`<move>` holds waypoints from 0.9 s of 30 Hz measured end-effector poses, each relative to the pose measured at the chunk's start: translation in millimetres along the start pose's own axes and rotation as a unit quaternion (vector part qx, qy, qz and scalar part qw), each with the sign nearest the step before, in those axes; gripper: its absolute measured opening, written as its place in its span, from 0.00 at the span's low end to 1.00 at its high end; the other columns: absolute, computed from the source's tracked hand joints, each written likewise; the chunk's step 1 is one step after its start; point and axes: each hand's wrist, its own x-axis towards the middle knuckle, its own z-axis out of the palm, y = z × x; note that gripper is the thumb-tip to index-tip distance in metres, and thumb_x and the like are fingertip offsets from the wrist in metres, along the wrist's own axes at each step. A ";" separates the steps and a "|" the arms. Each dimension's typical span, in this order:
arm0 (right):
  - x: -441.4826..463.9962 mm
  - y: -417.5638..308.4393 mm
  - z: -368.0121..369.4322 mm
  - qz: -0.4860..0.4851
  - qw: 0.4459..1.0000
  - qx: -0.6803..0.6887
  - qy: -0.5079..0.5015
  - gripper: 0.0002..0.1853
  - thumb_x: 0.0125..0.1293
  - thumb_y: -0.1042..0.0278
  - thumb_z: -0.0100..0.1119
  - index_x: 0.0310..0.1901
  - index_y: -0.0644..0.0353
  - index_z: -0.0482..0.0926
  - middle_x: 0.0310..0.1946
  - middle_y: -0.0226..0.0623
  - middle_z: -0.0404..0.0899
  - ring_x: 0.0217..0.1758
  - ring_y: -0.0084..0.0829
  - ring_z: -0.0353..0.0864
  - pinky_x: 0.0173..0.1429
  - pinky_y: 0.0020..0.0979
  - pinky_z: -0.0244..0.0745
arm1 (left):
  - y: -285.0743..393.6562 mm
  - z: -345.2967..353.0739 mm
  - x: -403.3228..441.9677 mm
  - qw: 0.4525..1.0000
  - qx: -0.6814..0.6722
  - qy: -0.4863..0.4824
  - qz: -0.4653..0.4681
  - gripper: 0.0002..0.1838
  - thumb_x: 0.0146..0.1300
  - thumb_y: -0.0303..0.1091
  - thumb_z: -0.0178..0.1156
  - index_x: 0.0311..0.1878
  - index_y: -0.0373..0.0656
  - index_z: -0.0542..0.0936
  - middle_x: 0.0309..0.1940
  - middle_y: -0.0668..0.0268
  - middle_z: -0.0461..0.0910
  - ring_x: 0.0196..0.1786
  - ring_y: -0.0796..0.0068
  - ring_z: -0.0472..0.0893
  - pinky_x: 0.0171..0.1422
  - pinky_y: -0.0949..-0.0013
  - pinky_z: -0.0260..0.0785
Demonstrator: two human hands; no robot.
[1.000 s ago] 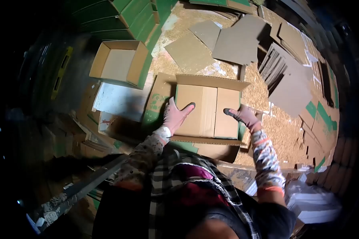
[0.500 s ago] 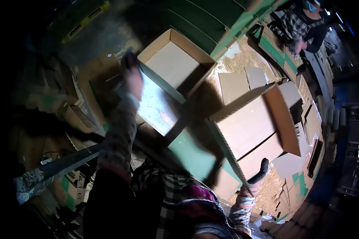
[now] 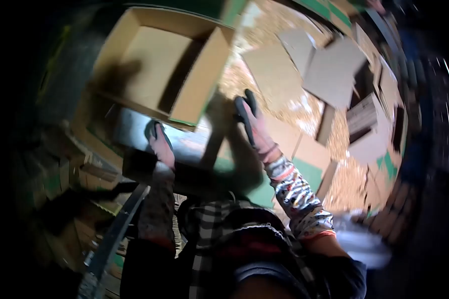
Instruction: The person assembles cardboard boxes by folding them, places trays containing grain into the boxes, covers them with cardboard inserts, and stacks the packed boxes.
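Chipboard-like work surface (image 3: 346,192) takes up the ctr & R, mostly under cdbd. Open-top corrugated cdbd box (image 3: 157,57) is upper L, opening toward the cam, green along its nr R edge; no contents seen, part of the inside in shadow. Nr end of box overlaps a pale flat panel (image 3: 187,147) in view; can't tell if it rests there or is up off it.

Grey-brown cdbd sheet (image 3: 334,72) lies flat upper R, w/ a tan cdbd sheet (image 3: 273,74) to its L. Metal bar (image 3: 117,236) slants across lower L.

R hand (image 3: 254,122), pink glove w/ dark tips, is R of box, apart from it, fingers out & slightly parted, holding nothing. L hand (image 3: 160,142), same glove type, is at box's nr rim, fingers bunched; can't tell if gripping or touching.
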 end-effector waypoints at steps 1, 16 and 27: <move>-17.5 28.7 -59.4 -0.115 0.976 -0.160 0.090 0.38 0.64 0.58 0.61 0.67 0.71 0.55 0.66 0.54 0.60 0.68 0.42 0.61 0.69 0.33 0.57 | 7.5 17.2 -34.5 0.992 0.115 -0.047 -0.026 0.23 0.67 0.38 0.56 0.58 0.30 0.71 0.50 0.63 0.76 0.51 0.72 0.74 0.60 0.69 0.65; -288.7 -59.8 -333.8 -0.311 0.866 0.009 0.392 0.31 0.73 0.47 0.40 0.70 0.59 0.54 0.66 0.40 0.62 0.68 0.33 0.61 0.70 0.35 0.53 | 154.8 176.3 -268.5 0.896 -0.086 -0.424 0.100 0.23 0.63 0.21 0.57 0.59 0.37 0.62 0.50 0.62 0.71 0.52 0.73 0.74 0.59 0.71 0.69; -293.1 -100.4 -332.3 -0.252 0.898 -0.089 0.351 0.32 0.64 0.57 0.61 0.62 0.69 0.61 0.53 0.41 0.72 0.55 0.28 0.71 0.61 0.27 0.66 | 203.3 220.3 -296.9 0.594 0.500 -0.412 0.478 0.17 0.65 0.45 0.51 0.32 0.41 0.78 0.24 0.61 0.79 0.31 0.60 0.80 0.37 0.62 0.70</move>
